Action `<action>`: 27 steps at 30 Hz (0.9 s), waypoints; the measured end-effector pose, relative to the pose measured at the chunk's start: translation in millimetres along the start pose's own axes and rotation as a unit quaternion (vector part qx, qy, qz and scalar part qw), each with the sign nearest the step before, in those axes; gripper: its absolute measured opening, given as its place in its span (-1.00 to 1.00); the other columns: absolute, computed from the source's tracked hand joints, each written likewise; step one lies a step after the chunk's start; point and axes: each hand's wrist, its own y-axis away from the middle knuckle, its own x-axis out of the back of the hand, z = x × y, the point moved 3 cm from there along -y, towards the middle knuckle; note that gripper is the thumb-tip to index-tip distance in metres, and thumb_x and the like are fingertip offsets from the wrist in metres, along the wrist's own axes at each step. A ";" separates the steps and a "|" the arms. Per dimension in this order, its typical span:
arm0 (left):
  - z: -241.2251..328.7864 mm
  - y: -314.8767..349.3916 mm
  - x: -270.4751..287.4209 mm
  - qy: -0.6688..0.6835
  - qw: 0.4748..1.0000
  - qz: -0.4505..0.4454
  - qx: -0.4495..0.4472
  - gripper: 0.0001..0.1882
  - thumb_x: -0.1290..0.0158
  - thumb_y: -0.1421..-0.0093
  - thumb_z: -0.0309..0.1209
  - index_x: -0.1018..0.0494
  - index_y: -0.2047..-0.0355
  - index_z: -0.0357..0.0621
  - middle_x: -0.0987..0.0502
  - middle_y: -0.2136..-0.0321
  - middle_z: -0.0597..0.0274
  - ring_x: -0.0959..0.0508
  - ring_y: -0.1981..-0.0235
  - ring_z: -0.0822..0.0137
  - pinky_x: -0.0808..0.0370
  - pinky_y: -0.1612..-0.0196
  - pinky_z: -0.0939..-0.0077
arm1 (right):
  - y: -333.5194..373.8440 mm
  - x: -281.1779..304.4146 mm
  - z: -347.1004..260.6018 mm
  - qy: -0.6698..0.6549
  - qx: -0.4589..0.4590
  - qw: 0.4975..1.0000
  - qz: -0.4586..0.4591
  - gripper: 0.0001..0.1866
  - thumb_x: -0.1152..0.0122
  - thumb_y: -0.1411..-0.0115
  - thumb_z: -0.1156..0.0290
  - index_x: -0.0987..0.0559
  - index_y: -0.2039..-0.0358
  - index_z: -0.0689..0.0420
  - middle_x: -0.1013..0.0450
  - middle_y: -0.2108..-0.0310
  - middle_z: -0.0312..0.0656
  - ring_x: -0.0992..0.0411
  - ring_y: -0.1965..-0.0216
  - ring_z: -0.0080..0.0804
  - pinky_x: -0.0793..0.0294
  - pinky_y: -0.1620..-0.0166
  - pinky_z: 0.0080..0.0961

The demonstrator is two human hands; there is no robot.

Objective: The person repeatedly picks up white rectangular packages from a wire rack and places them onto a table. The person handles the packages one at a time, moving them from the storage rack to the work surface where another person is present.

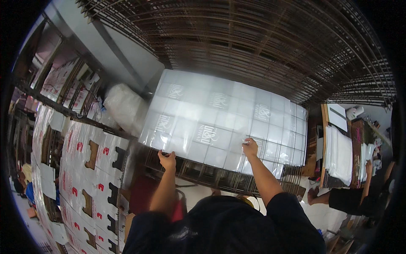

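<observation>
Glossy translucent white-printed plastic sheet [190, 113] lay atop brown wire-mesh rack [211, 170] | right hand [250, 148] looked pinched on sheet | left hand [167, 161] at rack's near side, closure unclear | uneven pulling risked creases

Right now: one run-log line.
left hand: at near edge of plastic sheets | right hand: on sheets | support: wire rack

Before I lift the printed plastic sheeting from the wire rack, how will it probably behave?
The plastic sheeting is probably light: the wire rack shows through it. Its glossy glare suggests a slippery surface, and wavy reflections hint it may be floppy.
</observation>
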 end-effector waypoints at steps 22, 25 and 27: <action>5.3 130.2 59.4 -0.140 0.982 0.074 -0.100 -0.45 -0.13 0.00 -0.38 -0.21 0.01 -0.27 -0.40 0.35 0.10 -0.42 0.36 0.22 -0.39 0.28 0.37 | 46.9 235.9 147.6 -0.097 -0.003 0.942 0.322 -0.79 -0.16 0.03 0.54 -0.48 0.31 0.17 -0.40 0.66 -0.24 -0.33 0.63 -0.54 -0.31 0.51 -0.51; -29.0 152.6 83.5 -0.166 0.981 0.072 -0.073 -0.53 -0.10 -0.03 -0.36 -0.27 0.09 -0.31 -0.41 0.28 0.05 -0.44 0.33 0.18 -0.39 0.25 0.34 | 59.6 328.8 203.5 -0.143 -0.017 0.849 0.509 -0.66 -0.10 0.02 0.50 -0.42 0.16 0.19 -0.44 0.43 -0.08 -0.41 0.43 -0.36 -0.38 0.31 -0.43; -26.0 179.9 79.5 -0.236 0.968 0.028 -0.080 -0.59 -0.08 -0.04 -0.35 -0.31 0.14 -0.31 -0.42 0.25 0.00 -0.45 0.30 0.13 -0.39 0.23 0.30 | 65.3 384.5 236.1 -0.138 -0.113 0.779 0.601 -0.60 -0.06 0.01 0.47 -0.37 0.10 0.22 -0.43 0.37 -0.02 -0.41 0.38 -0.28 -0.37 0.26 -0.40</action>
